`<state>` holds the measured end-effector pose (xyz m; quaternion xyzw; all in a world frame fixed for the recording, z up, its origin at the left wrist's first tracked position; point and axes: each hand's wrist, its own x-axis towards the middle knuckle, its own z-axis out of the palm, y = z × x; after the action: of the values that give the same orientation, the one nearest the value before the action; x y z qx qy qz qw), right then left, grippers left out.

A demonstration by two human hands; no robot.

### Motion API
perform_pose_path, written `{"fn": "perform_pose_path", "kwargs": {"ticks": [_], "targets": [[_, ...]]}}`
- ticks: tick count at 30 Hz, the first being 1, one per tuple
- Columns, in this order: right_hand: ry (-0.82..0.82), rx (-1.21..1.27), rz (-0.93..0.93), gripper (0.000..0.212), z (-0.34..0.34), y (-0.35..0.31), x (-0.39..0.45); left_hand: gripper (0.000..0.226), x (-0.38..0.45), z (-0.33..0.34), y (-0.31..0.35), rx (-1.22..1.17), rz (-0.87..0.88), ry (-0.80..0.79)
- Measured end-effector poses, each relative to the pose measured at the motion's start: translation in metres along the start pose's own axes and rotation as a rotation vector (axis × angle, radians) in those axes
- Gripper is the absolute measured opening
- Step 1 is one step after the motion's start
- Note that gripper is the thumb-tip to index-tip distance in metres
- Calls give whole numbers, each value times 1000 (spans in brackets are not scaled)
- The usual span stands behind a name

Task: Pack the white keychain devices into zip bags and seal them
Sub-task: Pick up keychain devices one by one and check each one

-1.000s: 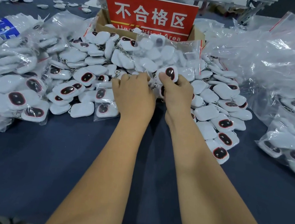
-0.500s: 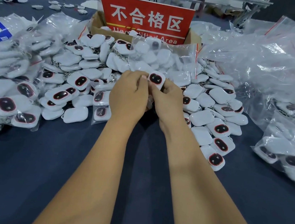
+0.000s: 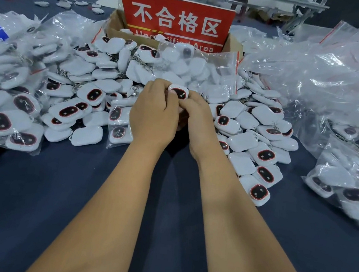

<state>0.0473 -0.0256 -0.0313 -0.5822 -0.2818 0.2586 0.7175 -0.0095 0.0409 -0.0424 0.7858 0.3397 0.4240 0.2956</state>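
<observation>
Your left hand point(image 3: 154, 114) and right hand point(image 3: 200, 120) both pinch one white rounded plastic keychain device point(image 3: 178, 92); bagging step, I judge; next, a clear zip bag point(image 3: 196, 70).

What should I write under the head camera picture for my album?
Both hands, left hand and right hand, pinch one white plastic keychain device above a heap of others on the dark blue table.

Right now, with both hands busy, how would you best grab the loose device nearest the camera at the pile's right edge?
Pinch that device by its two long white edges, coming from above on its open near-right side: it lies flat, dark face up, on bare table cloth.
</observation>
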Motion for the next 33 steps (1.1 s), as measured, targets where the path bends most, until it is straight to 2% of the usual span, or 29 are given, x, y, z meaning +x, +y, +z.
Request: {"fn": "perform_pose_path", "kwargs": {"ticks": [4,11,14,21,24,33], "targets": [[102,57,14,21,-2,-1,1,22,-1,-1,0,21,28,-3],[152,89,41,11,1,-6,-3,21,-2,0,-1,87,65,-28],[161,74,43,12,1,-6,-4,20,-3,-1,0,100,75,-25],[132,124,-9,13,2,-6,-6,24,-4,-3,1,52,68,-19],[120,133,-12,22,2,-6,-6,26,-5,-4,0,35,69,-18],[88,60,-56,26,4,-5,-4,25,-6,-7,3,-89,48,-1]]}}
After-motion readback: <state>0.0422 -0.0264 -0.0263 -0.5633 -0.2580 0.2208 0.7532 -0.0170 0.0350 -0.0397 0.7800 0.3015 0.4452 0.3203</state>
